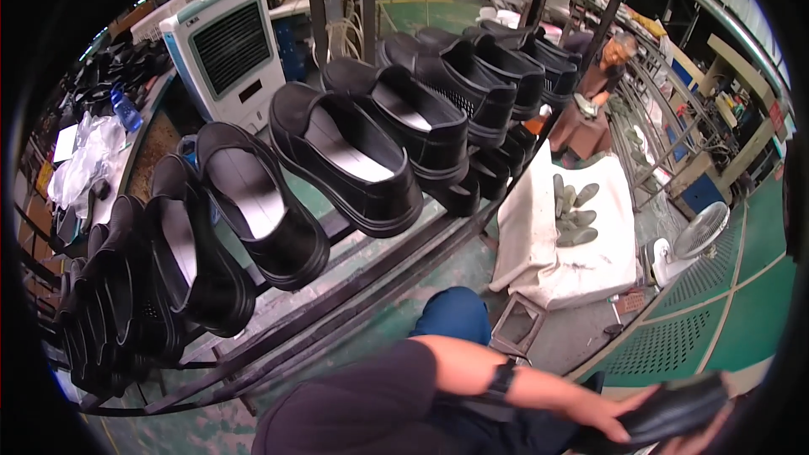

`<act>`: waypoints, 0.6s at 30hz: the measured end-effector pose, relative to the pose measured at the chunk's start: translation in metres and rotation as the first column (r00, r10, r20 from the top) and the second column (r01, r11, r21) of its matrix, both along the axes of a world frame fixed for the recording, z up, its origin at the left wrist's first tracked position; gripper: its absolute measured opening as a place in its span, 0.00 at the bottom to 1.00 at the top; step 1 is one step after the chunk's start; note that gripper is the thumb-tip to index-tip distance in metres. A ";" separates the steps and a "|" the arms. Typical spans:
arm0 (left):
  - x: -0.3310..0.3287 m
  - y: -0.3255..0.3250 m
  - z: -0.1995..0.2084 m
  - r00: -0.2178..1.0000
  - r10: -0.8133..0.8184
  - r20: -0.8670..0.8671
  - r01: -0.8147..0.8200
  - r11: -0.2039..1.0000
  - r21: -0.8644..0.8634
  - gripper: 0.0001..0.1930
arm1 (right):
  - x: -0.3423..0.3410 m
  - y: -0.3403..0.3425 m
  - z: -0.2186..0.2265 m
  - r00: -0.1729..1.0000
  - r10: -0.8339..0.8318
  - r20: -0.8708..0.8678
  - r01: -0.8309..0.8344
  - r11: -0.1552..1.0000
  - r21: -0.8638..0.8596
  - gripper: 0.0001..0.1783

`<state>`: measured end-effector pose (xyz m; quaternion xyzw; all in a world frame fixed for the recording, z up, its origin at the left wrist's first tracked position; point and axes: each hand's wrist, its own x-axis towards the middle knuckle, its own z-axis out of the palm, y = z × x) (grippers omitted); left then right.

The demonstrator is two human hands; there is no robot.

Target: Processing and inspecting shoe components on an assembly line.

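Observation:
At the lower right, a black shoe lies between my two hands, slightly smeared by motion. My left arm, with a dark band at the wrist, stretches across from the lower middle. The left hand is closed on the near left end of the shoe, thumb on top. My right hand shows only in part at the shoe's right side, its fingers bent against it and blurred. Just beyond the shoe is a green perforated worktop.
A metal rack carries a row of black shoes across the left and middle. Past it stand a white air cooler, a cloth-covered table with grey-green shoe-shaped pieces, a white fan and a seated person.

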<state>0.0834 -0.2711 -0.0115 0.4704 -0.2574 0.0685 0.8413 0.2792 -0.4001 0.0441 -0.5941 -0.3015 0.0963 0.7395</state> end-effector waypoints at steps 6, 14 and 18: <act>-0.106 0.009 -0.119 0.684 -0.377 -0.625 -0.177 0.745 -0.644 0.30 | -0.023 0.068 -0.183 0.720 0.074 -0.690 -0.273 0.944 -0.184 0.17; -0.147 0.006 -0.161 0.571 -0.373 -0.732 -0.328 0.713 -0.619 0.26 | -0.055 0.081 -0.266 0.358 0.132 -0.924 -0.388 0.921 -0.019 0.17; -0.147 0.007 -0.162 0.543 -0.294 -0.787 -0.434 0.704 -0.562 0.21 | -0.061 0.082 -0.252 0.325 0.198 -0.925 -0.515 0.857 0.002 0.17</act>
